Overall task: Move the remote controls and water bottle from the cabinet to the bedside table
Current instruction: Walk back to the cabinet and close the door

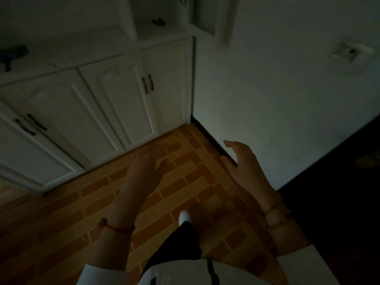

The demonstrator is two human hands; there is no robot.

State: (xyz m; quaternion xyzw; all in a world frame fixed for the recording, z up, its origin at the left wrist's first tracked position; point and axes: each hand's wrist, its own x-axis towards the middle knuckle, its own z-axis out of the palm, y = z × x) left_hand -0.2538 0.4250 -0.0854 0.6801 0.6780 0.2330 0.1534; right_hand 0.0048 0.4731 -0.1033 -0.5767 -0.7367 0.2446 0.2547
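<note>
White cabinet [98,103] stands far left w/ doors shut; a dark object [13,53] lies on its top at far left, too dim to identify. Remotes & bottle can't be made out. Left hand [146,167] is open, empty, blurred, over the brick-pattern floor [61,212]. Right hand [244,163] is open too, fingers spread, holding nothing, near the white wall [277,99]. A white shoe [184,215] shows near centre.

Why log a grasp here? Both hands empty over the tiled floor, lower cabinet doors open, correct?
Not quite: the head view shows the lower cabinet doors shut. The rest stands: left hand and right hand are both empty, open, over the tiled floor.
</note>
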